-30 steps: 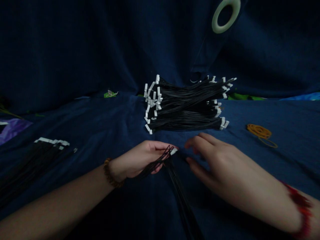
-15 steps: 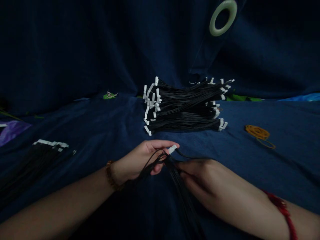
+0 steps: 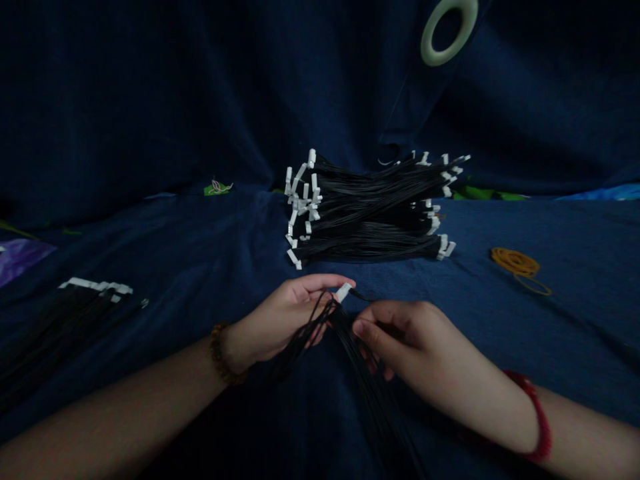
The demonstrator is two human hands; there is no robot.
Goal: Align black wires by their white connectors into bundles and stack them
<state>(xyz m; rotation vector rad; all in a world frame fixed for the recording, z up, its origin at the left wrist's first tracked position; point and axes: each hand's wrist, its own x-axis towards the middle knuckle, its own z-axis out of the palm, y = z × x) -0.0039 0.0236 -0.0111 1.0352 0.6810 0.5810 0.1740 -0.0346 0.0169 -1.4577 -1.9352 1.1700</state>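
My left hand (image 3: 295, 310) is closed around a bundle of thin black wires (image 3: 357, 363). A white connector (image 3: 343, 292) sticks out between its thumb side and fingertips, and some wires loop back over the palm. The bundle hangs down toward the lower edge of the view. Just right of it, my right hand (image 3: 400, 340) pinches with thumb and index finger at a black wire that runs over from the connector. Its other fingers curl behind the bundle, partly hidden.
Beyond my hands lies a stack of black wire bundles (image 3: 375, 200) with white connectors at both ends. More wires with white connectors (image 3: 95, 287) lie at left. Orange rubber bands (image 3: 515, 262) rest at right on the blue cloth (image 3: 575, 300). A pale ring (image 3: 430, 47) hangs above.
My right hand has turned so its thumb and index finger now show, pinched beside the bundle. The left hand keeps its hold on the wires, almost unmoved.
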